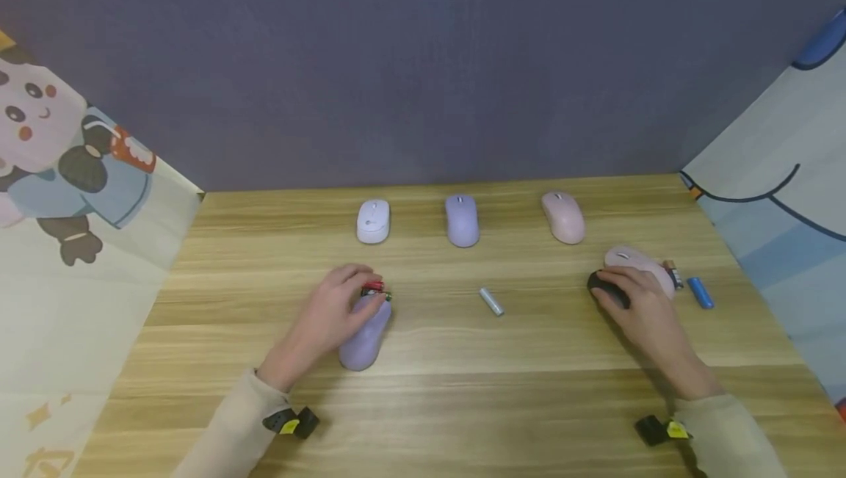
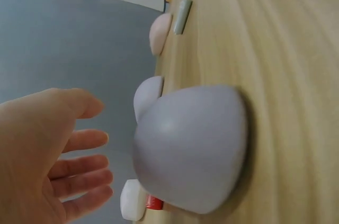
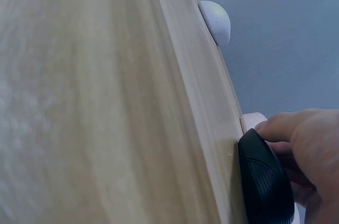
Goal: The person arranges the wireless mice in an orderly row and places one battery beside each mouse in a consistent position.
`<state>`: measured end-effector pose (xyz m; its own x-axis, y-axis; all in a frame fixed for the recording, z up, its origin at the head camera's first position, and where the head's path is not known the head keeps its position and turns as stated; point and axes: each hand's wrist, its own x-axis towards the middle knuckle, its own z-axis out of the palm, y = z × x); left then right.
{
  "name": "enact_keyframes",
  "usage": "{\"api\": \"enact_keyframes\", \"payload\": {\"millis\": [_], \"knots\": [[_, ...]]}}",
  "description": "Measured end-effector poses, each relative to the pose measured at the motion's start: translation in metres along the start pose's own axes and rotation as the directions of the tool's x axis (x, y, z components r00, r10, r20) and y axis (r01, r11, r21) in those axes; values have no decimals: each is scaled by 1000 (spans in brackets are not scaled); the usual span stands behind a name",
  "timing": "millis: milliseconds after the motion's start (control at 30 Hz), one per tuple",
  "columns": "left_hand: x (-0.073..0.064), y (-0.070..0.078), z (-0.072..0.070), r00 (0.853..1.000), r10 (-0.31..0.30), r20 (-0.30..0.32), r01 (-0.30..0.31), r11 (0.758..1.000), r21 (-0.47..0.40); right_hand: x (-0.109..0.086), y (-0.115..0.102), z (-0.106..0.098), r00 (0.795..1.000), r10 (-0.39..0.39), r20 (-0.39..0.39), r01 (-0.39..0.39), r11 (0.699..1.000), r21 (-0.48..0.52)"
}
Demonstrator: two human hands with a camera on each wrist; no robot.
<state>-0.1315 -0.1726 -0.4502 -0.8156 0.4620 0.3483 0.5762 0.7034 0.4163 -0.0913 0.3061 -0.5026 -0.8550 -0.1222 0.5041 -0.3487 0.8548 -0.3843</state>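
Observation:
My left hand (image 1: 329, 314) hovers by the front end of a lavender computer mouse (image 1: 363, 338), its fingers loosely bent. In the left wrist view, a gap shows between those fingers and the lavender mouse (image 2: 193, 147). A red battery (image 1: 374, 285) lies just beyond that mouse, with a dark green-ended battery (image 1: 387, 297) beside it, partly hidden by the hand. On the right, my right hand (image 1: 646, 316) grips a black mouse (image 1: 600, 288) between thumb and fingers. The right wrist view shows the black mouse's ribbed side (image 3: 265, 181) on the tabletop.
A pink mouse (image 1: 651, 269) lies right beside the right hand, with a dark battery (image 1: 673, 274) and a blue battery (image 1: 700, 293). A light battery (image 1: 491, 302) lies mid-table. White (image 1: 373, 222), lavender (image 1: 462, 221) and pink (image 1: 564, 218) mice form a back row before the dark partition (image 1: 423, 67).

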Motion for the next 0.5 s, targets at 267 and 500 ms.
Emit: {"api": "enact_keyframes", "payload": {"millis": [267,500], "knots": [[-15,-1,9,996,86,7,-86,996,-11,-2,-1,-2,1000,13,15,-13,1000,5],[-23,0,11,995,101,7,-101,995,-5,-6,-1,-6,1000,11,-7,-10,1000,28]]}}
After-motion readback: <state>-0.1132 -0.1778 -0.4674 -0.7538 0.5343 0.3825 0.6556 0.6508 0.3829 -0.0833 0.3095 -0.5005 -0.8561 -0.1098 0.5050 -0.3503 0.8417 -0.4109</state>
